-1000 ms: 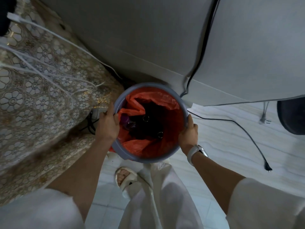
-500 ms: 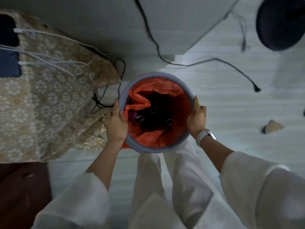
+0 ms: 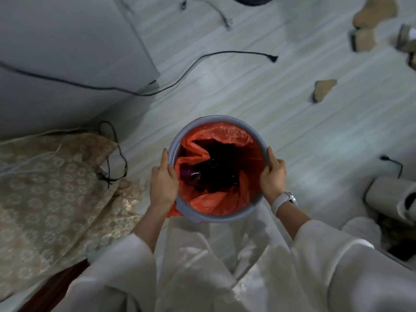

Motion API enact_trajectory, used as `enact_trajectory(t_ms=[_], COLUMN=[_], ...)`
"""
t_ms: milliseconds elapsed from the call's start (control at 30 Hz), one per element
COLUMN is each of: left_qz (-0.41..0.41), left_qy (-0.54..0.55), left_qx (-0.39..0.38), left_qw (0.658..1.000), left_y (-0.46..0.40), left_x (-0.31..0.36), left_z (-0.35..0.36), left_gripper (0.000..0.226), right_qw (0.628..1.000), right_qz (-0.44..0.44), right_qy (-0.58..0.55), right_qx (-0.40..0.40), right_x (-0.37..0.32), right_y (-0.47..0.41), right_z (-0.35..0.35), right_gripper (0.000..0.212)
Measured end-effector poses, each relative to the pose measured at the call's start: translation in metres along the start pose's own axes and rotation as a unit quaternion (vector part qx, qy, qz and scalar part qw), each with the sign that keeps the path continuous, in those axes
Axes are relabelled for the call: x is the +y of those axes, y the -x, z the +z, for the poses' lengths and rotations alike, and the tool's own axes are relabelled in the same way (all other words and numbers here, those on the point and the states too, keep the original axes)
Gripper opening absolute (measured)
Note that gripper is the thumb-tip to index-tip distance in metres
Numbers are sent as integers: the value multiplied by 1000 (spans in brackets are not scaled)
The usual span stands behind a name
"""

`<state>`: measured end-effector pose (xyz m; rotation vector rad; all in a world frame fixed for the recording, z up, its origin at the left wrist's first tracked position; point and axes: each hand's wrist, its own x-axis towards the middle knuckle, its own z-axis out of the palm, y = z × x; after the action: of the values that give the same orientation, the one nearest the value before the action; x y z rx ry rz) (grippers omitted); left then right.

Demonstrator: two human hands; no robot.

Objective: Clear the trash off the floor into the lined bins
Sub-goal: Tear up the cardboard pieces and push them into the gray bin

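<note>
Grey bin (image 3: 216,218) with one orange liner (image 3: 227,134) is held above the floor (image 3: 270,91), left hand (image 3: 163,184) and right hand (image 3: 273,174) curled round opposite rim edges. Three brown scraps, nearest one (image 3: 323,90), lie well apart from it.

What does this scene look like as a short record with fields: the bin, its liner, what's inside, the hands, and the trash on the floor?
bin: round grey bin, held up by its rim
liner: orange bag, sagging inside
contents: dark bottles, partly hidden in shadow
left hand: grips the rim's left side
right hand: grips the rim's right side; watch on the wrist
floor trash: tan scrap to the upper right, more scraps beyond
cable: black cord across the floor
</note>
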<state>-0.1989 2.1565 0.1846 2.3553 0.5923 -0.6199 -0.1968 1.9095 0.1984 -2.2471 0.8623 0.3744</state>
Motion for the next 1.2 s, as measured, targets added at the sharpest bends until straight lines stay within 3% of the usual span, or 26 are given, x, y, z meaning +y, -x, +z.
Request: enact_trajectory(t_ms=[300, 633, 967, 1200], left_qz=[108, 259, 338, 390], left_qy=[-85, -168, -184, -213], left_qx=[-33, -100, -195, -239], left_qw=[990, 946, 902, 863], left_y=[17, 4, -71, -116], left_x=[185, 413, 658, 820], left_z=[86, 156, 225, 314], left_gripper=[50, 48, 48, 50], right_qw=[990, 967, 910, 865], right_qz=[95, 168, 270, 308], right_qy=[-83, -113, -170, -202], right_qx=[69, 154, 266, 339], right_x=[93, 132, 120, 141], right_y=[-59, -140, -299, -418], right_z=[-146, -307, -418, -490], right_gripper=[46, 48, 50, 51])
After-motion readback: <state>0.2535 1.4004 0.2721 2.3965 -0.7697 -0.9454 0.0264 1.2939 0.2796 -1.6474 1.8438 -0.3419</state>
